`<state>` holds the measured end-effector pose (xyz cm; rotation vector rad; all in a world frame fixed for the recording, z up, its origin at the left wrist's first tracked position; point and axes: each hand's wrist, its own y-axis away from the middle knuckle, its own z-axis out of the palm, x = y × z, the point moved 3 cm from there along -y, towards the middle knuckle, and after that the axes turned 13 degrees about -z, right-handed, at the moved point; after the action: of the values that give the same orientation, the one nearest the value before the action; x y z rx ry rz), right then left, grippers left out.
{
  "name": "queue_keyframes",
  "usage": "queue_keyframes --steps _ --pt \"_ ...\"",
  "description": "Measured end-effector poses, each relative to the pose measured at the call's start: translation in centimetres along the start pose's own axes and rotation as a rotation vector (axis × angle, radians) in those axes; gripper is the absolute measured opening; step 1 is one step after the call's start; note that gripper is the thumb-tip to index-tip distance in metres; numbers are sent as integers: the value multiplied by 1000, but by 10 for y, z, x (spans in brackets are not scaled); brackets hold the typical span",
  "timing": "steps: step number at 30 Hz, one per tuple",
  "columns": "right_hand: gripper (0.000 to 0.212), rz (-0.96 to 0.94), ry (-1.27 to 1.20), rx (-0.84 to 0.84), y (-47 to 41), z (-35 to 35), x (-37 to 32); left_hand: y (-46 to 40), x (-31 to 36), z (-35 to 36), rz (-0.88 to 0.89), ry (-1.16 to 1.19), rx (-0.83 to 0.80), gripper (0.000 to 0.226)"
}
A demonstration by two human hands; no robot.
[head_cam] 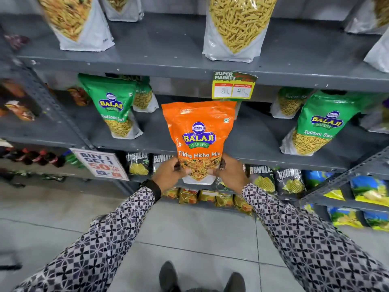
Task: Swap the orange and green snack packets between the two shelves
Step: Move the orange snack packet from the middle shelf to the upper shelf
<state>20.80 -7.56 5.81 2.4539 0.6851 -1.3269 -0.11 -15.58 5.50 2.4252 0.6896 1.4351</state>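
A shop: grey shelves (189, 66) of snack packets, price tag (233, 86).

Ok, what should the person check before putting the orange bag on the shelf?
1. Both hands have the orange packet: ok. The left hand and right hand each hold its bottom edge.
2. Packet is upright, label facing out: ok.
3. Free spot on the middle shelf between the left green packet and right green packet: ok.
4. Packet clears the price tag above: cannot tell, its top sits close under it.
5. Green packets already swapped away: not ok.
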Motion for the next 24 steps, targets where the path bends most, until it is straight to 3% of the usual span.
queue_keyframes --steps 7,14,20,24 --pt "39 -143 -187 32 22 -5 -68 75 14 -55 110 95 188 25" --pt "46 -397 -212 194 6 -61 -171 120 100 -124 397 229 331 26" --pt "48 -579 -228 351 -33 -105 -248 122 177 -181 603 258 492 34" --pt "47 -627 -139 395 -89 -116 -277 83 205 -210 621 280 547 40"
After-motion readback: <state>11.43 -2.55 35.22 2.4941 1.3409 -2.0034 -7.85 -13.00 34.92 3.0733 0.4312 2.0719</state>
